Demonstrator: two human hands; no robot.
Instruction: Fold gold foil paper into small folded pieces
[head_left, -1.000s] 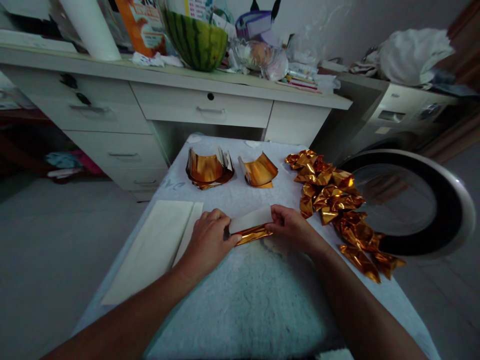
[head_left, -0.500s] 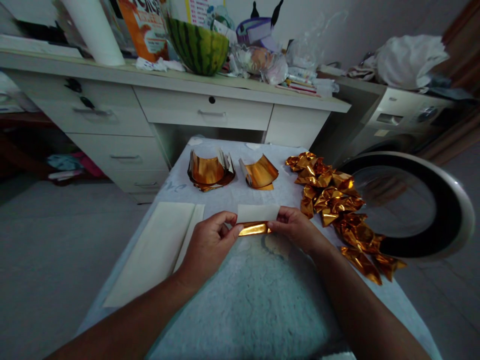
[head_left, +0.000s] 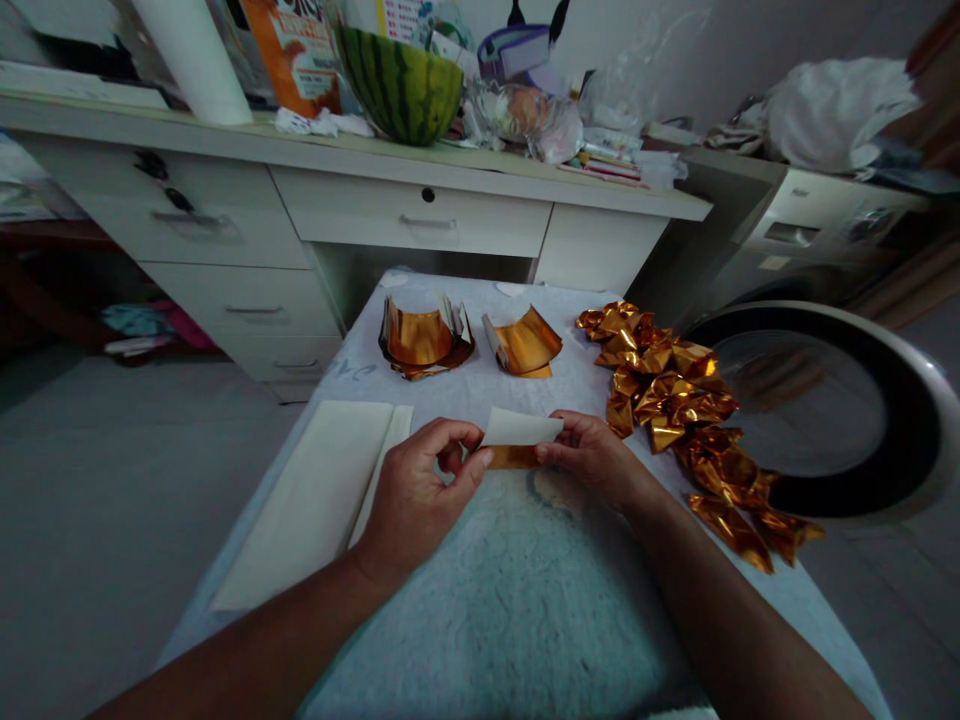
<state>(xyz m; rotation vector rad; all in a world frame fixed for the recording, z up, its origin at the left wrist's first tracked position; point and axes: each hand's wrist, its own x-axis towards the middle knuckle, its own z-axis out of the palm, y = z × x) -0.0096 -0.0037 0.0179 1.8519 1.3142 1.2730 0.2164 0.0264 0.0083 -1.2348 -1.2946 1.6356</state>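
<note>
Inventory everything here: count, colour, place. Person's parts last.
Held sheet: 1, white and gold, centre
Table: 1, pale blue, centre
Larger stack: 1, gold, table's back left
Smaller stack: 1, gold, right of larger
Foil pieces: many, gold, table's right
Flat paper: count unclear, white, table's left
Counter: 1, white, behind table
Watermelon half: 1, green, on counter
Packet: 1, orange, left of watermelon
Roll: 1, white, left of packet
Clutter: uncountable, mixed, right of watermelon
Washing machine: 1, silver, right
Bundle: 1, white, on washing machine
Left hand: 1, bare, holding sheet
Right hand: 1, bare, holding sheet

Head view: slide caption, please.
Left hand and right hand pinch folded gold foil paper near crumpled gold foil pieces.
</note>
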